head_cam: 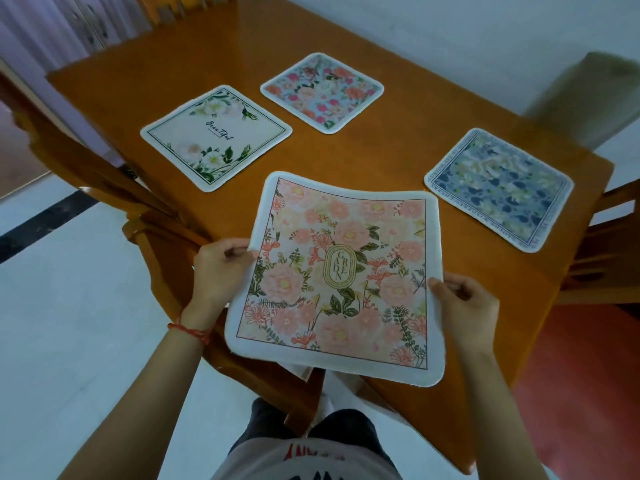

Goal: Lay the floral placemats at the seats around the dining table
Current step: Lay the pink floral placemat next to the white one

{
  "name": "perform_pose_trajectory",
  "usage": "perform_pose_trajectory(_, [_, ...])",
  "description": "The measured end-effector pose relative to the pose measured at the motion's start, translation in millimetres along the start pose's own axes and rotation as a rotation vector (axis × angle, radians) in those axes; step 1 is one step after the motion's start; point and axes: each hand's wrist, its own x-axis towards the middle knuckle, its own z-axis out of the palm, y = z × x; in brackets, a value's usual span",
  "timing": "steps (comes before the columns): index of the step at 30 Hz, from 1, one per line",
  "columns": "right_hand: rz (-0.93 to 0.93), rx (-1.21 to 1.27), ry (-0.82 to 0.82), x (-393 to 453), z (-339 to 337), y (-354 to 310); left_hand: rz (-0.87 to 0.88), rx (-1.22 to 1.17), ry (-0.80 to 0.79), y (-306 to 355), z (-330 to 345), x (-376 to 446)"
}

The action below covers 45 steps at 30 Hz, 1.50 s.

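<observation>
I hold a peach floral placemat [341, 275] marked "GARDEN" above the near corner of the wooden dining table [398, 157]. My left hand [218, 268] pinches its left edge and my right hand [465, 306] pinches its right edge. The mat sags a little between them and overhangs the table's near edge. Three other placemats lie flat on the table: a white one with green leaves [216, 138] at the left, a pink rose one [322, 92] at the back, and a blue one [498, 190] at the right.
Wooden chairs stand at the left [104, 181], the right [602, 237], the far side [173, 8] and just under the held mat [242, 358]. A pale cushioned chair back [585, 95] is at the far right. White tiled floor lies to the left.
</observation>
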Motion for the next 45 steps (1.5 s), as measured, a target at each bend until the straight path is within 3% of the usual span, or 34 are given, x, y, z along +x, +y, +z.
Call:
perform_pose_trajectory(12, [0.019, 0.137, -0.04, -6, 4, -35, -0.011, -0.05, -0.007, 5, -24, 23])
perform_pose_trajectory(20, [0.073, 0.194, 0.122, -33, 45, -48, 0.025, -0.047, -0.156, 1, -37, 81])
perform_pose_trajectory(29, [0.114, 0.169, 0.326, -72, 102, -59, 0.199, 0.014, -0.296, -5, -65, 144])
perform_pose_trajectory(35, [0.167, 0.164, 0.382, -78, 113, -54, 0.274, 0.042, -0.371, -2, -54, 163])
perform_pose_trajectory(45, [0.196, 0.162, 0.364, -29, 105, -34, 0.244, 0.097, -0.4, 2, -3, 185])
